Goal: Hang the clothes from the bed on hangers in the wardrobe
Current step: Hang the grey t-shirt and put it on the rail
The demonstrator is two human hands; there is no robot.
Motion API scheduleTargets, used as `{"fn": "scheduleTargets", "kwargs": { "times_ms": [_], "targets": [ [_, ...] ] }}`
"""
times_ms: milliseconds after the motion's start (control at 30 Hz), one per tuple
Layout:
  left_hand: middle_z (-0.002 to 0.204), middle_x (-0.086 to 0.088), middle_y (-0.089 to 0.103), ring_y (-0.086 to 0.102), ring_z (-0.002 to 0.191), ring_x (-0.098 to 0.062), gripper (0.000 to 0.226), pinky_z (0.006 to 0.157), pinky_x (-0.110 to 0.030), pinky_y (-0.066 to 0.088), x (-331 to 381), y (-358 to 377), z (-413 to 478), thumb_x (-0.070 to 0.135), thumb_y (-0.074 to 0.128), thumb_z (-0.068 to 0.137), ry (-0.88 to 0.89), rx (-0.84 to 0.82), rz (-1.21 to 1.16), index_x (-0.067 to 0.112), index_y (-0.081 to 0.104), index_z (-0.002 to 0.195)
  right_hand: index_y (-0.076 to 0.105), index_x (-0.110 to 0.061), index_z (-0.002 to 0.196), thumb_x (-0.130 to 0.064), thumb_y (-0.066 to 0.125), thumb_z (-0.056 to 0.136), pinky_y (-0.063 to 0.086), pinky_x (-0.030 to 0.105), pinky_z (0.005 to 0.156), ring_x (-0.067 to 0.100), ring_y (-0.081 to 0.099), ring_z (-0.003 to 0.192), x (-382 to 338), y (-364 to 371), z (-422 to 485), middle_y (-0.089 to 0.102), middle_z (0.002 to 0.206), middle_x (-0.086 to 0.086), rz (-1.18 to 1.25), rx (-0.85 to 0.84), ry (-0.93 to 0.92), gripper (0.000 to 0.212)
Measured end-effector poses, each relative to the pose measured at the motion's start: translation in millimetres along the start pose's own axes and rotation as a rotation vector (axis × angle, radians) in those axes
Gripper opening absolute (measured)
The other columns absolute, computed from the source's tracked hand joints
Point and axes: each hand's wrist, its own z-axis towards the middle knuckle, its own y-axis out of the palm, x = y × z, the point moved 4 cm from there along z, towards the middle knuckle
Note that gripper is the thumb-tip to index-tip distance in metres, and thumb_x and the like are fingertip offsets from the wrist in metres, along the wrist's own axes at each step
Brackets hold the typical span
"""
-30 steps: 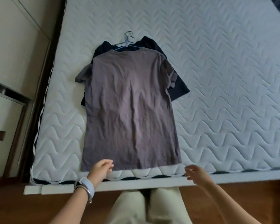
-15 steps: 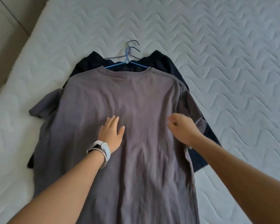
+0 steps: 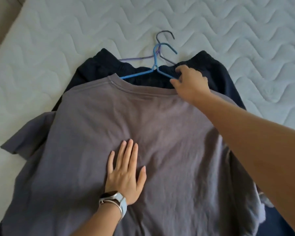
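A grey-brown T-shirt (image 3: 95, 125) lies flat on the white quilted mattress (image 3: 58, 31), on top of a dark navy garment (image 3: 99, 68). Two wire hangers lie at the collars: a blue hanger (image 3: 155, 65) and a purple hanger (image 3: 136, 58) under it. My left hand (image 3: 125, 174), with a watch on the wrist, presses flat on the middle of the T-shirt. My right hand (image 3: 189, 82) reaches to the T-shirt's collar and pinches the right arm of the blue hanger.
The mattress stretches away beyond and to the right of the clothes. A beige strip of wall or furniture (image 3: 0, 17) shows at the top left corner. A bit of pale fabric (image 3: 264, 200) peeks out under my right forearm.
My right hand moved from the T-shirt's right shoulder up to the collar and took hold of the blue hanger. My left hand stays flat on the shirt. The view moved closer.
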Motion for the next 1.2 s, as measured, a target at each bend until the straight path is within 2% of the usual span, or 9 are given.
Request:
{"fn": "scheduleTargets", "kwargs": {
  "times_ms": [167,433,500,567,633,700,800,967,1200],
  "targets": [
    [0.144,-0.010,0.045,0.028,0.136,-0.020,0.064,0.112,-0.037,0.008,-0.5,-1.0,2.0,0.040,0.039,0.079,0.014,0.043,-0.029,0.010,0.034,0.136,0.065,-0.017,0.097,-0.034,0.046,0.094,0.033,0.037,0.091,0.027,0.057,0.098,-1.7,-11.9,-30.0,0.062,0.085,0.001,0.091,0.036,-0.034,0.026],
    [0.149,-0.003,0.038,0.019,0.140,-0.017,0.065,0.110,-0.040,0.012,1.9,-18.4,5.7,0.047,0.028,0.082,-0.020,-0.099,-0.094,0.018,0.040,0.139,0.067,-0.021,0.095,-0.037,0.048,0.091,0.049,0.037,0.079,0.027,0.059,0.096,-23.3,-17.4,-174.5,0.069,0.092,0.006,0.141,-0.008,-0.079,0.025],
    [0.155,-0.002,0.027,0.014,0.145,-0.017,0.055,0.116,-0.039,0.009,0.2,-37.8,6.1,0.043,0.031,0.091,-0.082,-0.215,-0.365,0.020,0.037,0.141,0.066,-0.018,0.089,-0.036,0.049,0.091,0.048,0.037,0.077,0.026,0.059,0.090,-32.4,-22.1,-205.6,0.065,0.082,0.004,0.185,-0.026,-0.066,0.025],
    [0.132,-0.009,0.058,0.042,0.133,-0.022,0.035,0.109,-0.032,0.031,-0.4,-75.1,-12.3,0.030,0.046,0.094,-0.228,-0.263,-0.888,0.013,0.060,0.122,0.067,-0.010,0.083,-0.033,0.051,0.091,0.045,0.028,0.070,0.022,0.059,0.079,-44.0,-33.4,-234.1,0.065,0.074,0.006,0.327,0.015,-0.037,0.029],
    [0.099,-0.001,0.070,0.061,0.108,-0.018,0.019,0.088,-0.011,0.046,3.5,-134.1,-54.8,0.016,0.052,0.092,-0.251,-0.051,-1.214,0.013,0.066,0.103,0.068,-0.005,0.082,-0.030,0.052,0.091,0.038,0.017,0.057,0.016,0.056,0.068,-61.3,-47.3,-270.6,0.067,0.070,0.008,0.421,0.037,-0.034,0.031],
    [0.095,0.004,0.068,0.064,0.095,-0.007,0.016,0.080,-0.007,0.048,16.5,-190.7,-97.5,0.013,0.052,0.090,-0.199,0.048,-1.388,0.018,0.063,0.101,0.068,-0.004,0.078,-0.028,0.053,0.090,0.037,0.017,0.056,0.012,0.052,0.061,-79.6,-59.8,-311.2,0.066,0.065,0.006,0.464,0.031,-0.072,0.031],
    [0.090,0.007,0.065,0.063,0.078,0.005,0.019,0.070,-0.004,0.049,34.4,-262.1,-136.1,0.018,0.056,0.088,-0.100,0.097,-1.380,0.014,0.059,0.107,0.067,-0.006,0.079,-0.025,0.051,0.092,0.040,0.015,0.060,0.004,0.052,0.058,-109.7,-79.1,-369.4,0.067,0.066,-0.001,0.502,-0.038,-0.122,0.028],
    [0.077,0.005,0.061,0.064,0.056,0.005,0.019,0.059,-0.010,0.053,37.5,-359.0,-197.4,0.008,0.053,0.090,-0.038,0.210,-1.256,0.025,0.048,0.083,0.069,-0.010,0.087,-0.025,0.043,0.096,0.040,0.012,0.061,0.002,0.056,0.060,-159.2,-145.5,-452.5,0.066,0.065,-0.012,0.434,-0.125,-0.307,0.031],
    [0.078,-0.001,0.054,0.059,0.038,-0.002,0.021,0.050,-0.019,0.054,13.4,-535.2,-336.3,-0.001,0.046,0.091,0.063,0.242,-0.924,0.016,0.049,0.080,0.072,-0.011,0.091,-0.022,0.053,0.091,0.040,0.003,0.062,-0.008,0.056,0.059,-221.5,-294.5,-548.7,0.070,0.075,-0.001,0.450,0.074,-0.502,0.023]
  ]
}}
